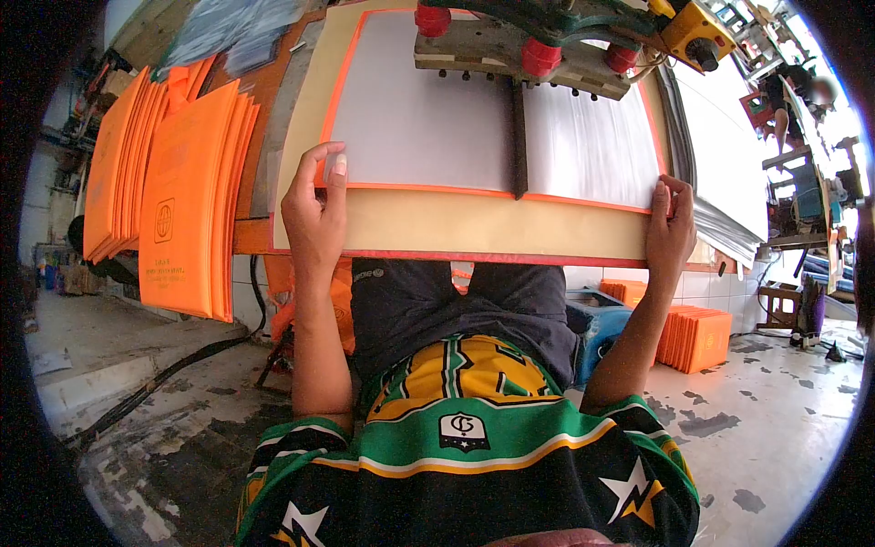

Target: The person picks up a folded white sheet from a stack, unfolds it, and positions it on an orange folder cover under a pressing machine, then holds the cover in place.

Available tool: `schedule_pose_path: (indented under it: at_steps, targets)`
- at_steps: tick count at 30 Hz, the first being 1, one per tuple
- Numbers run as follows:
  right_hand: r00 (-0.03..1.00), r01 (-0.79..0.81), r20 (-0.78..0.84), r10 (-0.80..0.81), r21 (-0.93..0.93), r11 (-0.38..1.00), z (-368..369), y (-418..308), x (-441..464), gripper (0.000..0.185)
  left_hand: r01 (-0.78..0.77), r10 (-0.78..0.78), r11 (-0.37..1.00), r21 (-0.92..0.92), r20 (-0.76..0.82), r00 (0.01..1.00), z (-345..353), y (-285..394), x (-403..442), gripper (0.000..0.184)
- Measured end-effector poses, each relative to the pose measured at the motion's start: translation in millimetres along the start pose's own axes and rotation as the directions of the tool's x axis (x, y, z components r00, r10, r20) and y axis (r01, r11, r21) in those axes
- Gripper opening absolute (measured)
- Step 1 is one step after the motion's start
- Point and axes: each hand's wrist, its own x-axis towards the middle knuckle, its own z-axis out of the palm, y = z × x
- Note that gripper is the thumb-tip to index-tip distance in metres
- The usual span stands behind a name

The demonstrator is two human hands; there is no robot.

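An open orange cover [428, 190] with pale clear sheets on it lies on a cream board [437, 219] under a green and metal machine head [519, 66]. A dark strip [519, 146] runs down the middle of the sheets. My left hand [319, 196] pinches the cover's near left corner between thumb and fingers. At the near right corner, my right hand [672, 214] holds the cover's edge with its fingers closed.
Stacks of orange folders [187, 210] stand at the left of the table. Plastic sheets [232, 36] lie behind them. White sheets [720, 137] are at the right. More orange folders [694, 337] sit on the floor. A person [784, 114] is far right.
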Motion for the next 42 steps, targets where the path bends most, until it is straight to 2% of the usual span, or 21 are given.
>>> schedule_pose_path:
  at_steps: [6,17,21,23,30,32,38,42]
  targets:
    - [1.0,0.001,-0.013,-0.001,-0.005,1.0,1.1,0.5,-0.6,0.03,-0.057,0.058,0.998,0.005,-0.027,0.998,2.2,-2.3,0.3,0.028]
    - [1.0,0.006,-0.016,-0.006,0.008,1.0,1.7,2.4,0.1,0.031,0.011,-0.011,1.0,0.004,-0.012,1.0,1.3,3.8,-0.8,0.029]
    - [0.999,0.031,-0.041,-0.03,0.016,0.999,4.7,7.5,0.8,0.032,-0.044,0.045,0.998,0.036,-0.03,0.999,2.1,0.7,0.1,0.029]
    - [1.0,0.013,-0.022,-0.013,0.002,1.0,4.2,7.5,0.3,0.032,0.004,-0.004,1.0,0.017,-0.012,1.0,0.8,3.6,-0.2,0.028]
    - [0.998,0.05,-0.044,-0.049,0.024,0.998,4.5,5.6,-0.4,0.033,0.009,-0.009,1.0,-0.01,-0.002,1.0,0.6,0.6,-0.5,0.028]
    - [1.0,0.013,-0.019,-0.013,0.014,1.0,3.3,4.9,-0.4,0.033,0.045,-0.045,0.999,-0.002,0.023,0.999,-1.1,3.4,-0.5,0.028]
    - [0.999,0.03,-0.021,-0.03,0.008,1.0,2.7,3.4,-0.5,0.033,-0.052,0.052,0.999,-0.001,-0.031,0.998,3.4,-4.6,0.1,0.028]
    - [1.0,0.028,-0.016,-0.027,0.017,0.999,1.9,2.8,-0.3,0.033,0.0,0.0,1.0,0.004,-0.007,1.0,0.8,1.7,-0.3,0.028]
